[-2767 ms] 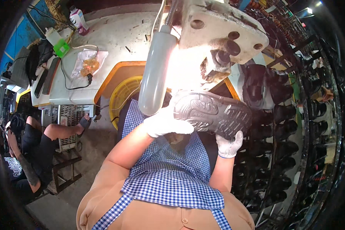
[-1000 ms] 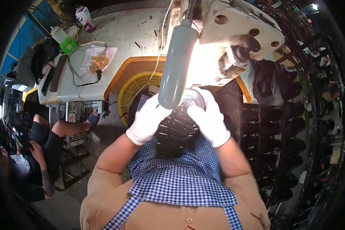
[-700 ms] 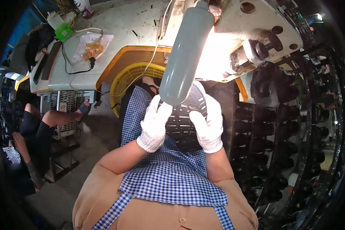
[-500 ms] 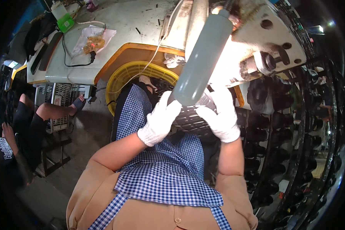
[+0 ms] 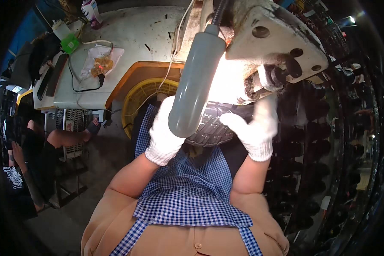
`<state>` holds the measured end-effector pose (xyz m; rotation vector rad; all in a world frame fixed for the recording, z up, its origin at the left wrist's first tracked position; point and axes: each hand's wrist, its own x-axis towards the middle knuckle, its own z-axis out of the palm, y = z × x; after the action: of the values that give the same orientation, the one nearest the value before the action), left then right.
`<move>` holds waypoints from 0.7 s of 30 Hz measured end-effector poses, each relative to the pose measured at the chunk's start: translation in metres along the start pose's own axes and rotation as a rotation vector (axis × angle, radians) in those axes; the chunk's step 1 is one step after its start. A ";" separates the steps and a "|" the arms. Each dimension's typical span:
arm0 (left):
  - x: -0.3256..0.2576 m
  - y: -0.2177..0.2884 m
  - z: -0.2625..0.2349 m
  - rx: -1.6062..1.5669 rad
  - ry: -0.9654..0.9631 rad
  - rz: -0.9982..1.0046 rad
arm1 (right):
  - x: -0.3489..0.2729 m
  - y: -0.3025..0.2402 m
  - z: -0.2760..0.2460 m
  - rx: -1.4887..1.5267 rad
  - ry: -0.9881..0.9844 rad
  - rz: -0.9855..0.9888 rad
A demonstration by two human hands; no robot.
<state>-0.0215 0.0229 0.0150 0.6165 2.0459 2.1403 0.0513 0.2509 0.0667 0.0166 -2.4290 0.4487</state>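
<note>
A black, rounded item with a grooved, tyre-like tread [image 5: 211, 133] sits above my lap, under the lit head of a machine. At its left side is my left hand [image 5: 161, 132] in a white knitted glove; the lamp covers its fingers. My right hand [image 5: 256, 130], gloved the same way, is at the item's right end. Its thumb points left over the tread, apart from the raised fingers, which are slightly blurred. A grey cylindrical lamp [image 5: 196, 81] hangs in front and hides part of the black item.
The pale machine head [image 5: 281, 30] rises just beyond my hands, with a dark knob [image 5: 292, 67]. A yellow basket [image 5: 128, 109] stands under the white table [image 5: 136, 32]. Racks of dark rounded items [image 5: 311, 170] line the right. Another person's leg [image 5: 68, 138] shows at left.
The black item has turned, now showing its tread clearly. My left hand has moved left behind the lamp; my right hand's fingers have risen toward the machine. The whole view has shifted.
</note>
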 end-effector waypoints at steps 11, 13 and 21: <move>-0.022 -0.002 0.001 -0.773 0.283 -0.222 | -0.079 0.079 0.081 0.919 0.317 0.595; -0.024 -0.002 -0.003 -0.912 0.299 -0.232 | -0.079 0.090 0.093 1.023 0.135 0.540; 0.004 -0.014 -0.049 -0.856 0.084 -0.260 | -0.091 0.022 0.080 1.114 -0.103 0.268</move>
<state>-0.0460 -0.0198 0.0024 0.1282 0.9628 2.5647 0.0715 0.2366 -0.0541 0.1937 -1.9658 1.8796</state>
